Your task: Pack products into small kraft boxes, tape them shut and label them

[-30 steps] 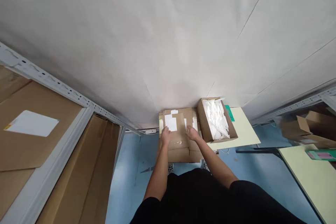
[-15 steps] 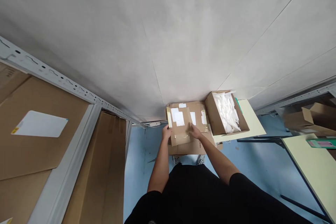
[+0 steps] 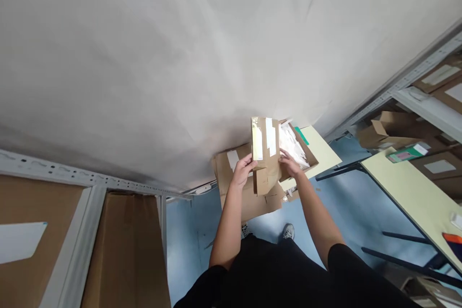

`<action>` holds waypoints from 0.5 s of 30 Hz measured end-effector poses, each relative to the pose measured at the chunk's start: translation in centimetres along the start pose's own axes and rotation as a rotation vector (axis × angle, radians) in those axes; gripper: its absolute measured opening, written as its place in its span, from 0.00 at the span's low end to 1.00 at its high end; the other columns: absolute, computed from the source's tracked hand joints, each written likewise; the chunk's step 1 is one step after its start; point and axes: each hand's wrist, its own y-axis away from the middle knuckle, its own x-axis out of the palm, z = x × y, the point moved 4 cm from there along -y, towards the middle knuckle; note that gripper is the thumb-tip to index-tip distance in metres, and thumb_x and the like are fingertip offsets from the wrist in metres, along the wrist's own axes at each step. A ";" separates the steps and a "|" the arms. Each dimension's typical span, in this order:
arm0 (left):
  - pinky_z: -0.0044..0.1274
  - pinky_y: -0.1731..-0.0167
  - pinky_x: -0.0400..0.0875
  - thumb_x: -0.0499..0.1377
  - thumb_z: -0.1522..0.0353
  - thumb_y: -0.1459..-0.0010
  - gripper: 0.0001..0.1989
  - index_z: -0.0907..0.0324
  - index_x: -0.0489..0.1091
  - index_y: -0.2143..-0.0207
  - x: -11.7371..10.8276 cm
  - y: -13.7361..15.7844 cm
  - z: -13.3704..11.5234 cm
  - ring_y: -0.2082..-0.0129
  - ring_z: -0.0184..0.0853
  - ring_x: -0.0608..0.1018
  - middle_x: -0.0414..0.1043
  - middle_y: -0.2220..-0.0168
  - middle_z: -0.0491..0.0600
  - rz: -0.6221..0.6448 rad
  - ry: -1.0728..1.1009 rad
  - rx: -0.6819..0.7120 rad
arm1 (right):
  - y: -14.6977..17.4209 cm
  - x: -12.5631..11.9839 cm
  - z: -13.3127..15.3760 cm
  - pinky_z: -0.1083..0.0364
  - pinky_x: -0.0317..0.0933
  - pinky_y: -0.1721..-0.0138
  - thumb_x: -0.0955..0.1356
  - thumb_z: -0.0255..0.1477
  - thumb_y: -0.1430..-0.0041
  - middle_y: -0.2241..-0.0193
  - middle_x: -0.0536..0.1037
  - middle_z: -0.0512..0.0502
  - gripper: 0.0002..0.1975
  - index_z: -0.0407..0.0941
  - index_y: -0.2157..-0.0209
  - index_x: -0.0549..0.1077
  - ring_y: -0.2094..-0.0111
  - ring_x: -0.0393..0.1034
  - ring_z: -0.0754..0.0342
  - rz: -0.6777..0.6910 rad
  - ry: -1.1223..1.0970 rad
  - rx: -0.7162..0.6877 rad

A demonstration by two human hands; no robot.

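Between my two hands is a folded cardboard box point(image 3: 272, 166), raised and tilted, with white labels and yellowish tape on its face and a flap hanging at its lower end. My left hand point(image 3: 243, 172) grips its left edge, thumb on the front. On the opposite edge my right hand point(image 3: 289, 163) is closed, its fingers partly hidden. Below lies more brown cardboard point(image 3: 231, 197) with a white label, partly covered by my left hand and the held box. Just behind my right hand, an open carton of white wrapped pieces point(image 3: 294, 147) is partly hidden.
A pale table point(image 3: 319, 147) carries the open carton. Another pale table point(image 3: 404, 187) at right holds a green and pink box point(image 3: 407, 153). Metal shelving with large cartons point(image 3: 126, 245) stands at left, with more shelving at right. A grey wall point(image 3: 216, 57) rises ahead.
Both hands have lifted the folded cardboard box off the other cardboard and moved it right, tilting it up. My view has turned to the right, and one foot has stepped right.
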 end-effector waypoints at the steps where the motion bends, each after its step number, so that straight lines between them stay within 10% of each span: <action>1: 0.41 0.39 0.71 0.68 0.55 0.41 0.33 0.60 0.73 0.37 1.3 -0.8 -0.3 0.41 0.50 0.78 0.78 0.42 0.57 0.022 -0.013 0.017 | 0.1 -2.4 0.8 0.44 0.72 0.54 0.75 0.39 0.50 0.59 0.86 0.43 0.34 0.47 0.40 0.74 0.59 0.79 0.44 0.023 -0.064 0.035; 8: 0.38 0.44 0.74 0.71 0.60 0.45 0.45 0.58 0.61 0.28 11.7 -6.2 -0.6 0.45 0.47 0.80 0.80 0.45 0.58 0.062 -0.082 -0.012 | 5.6 -19.8 6.0 0.45 0.71 0.54 0.78 0.40 0.53 0.53 0.84 0.41 0.33 0.49 0.45 0.73 0.55 0.79 0.42 -0.067 -0.187 0.001; 15: 0.30 0.53 0.77 0.73 0.65 0.50 0.46 0.59 0.63 0.30 31.6 -11.6 1.0 0.53 0.43 0.83 0.83 0.54 0.54 0.283 -0.114 -0.088 | 14.5 -37.2 6.5 0.55 0.68 0.63 0.79 0.33 0.55 0.58 0.83 0.49 0.36 0.55 0.43 0.71 0.58 0.77 0.48 -0.236 -0.347 -0.018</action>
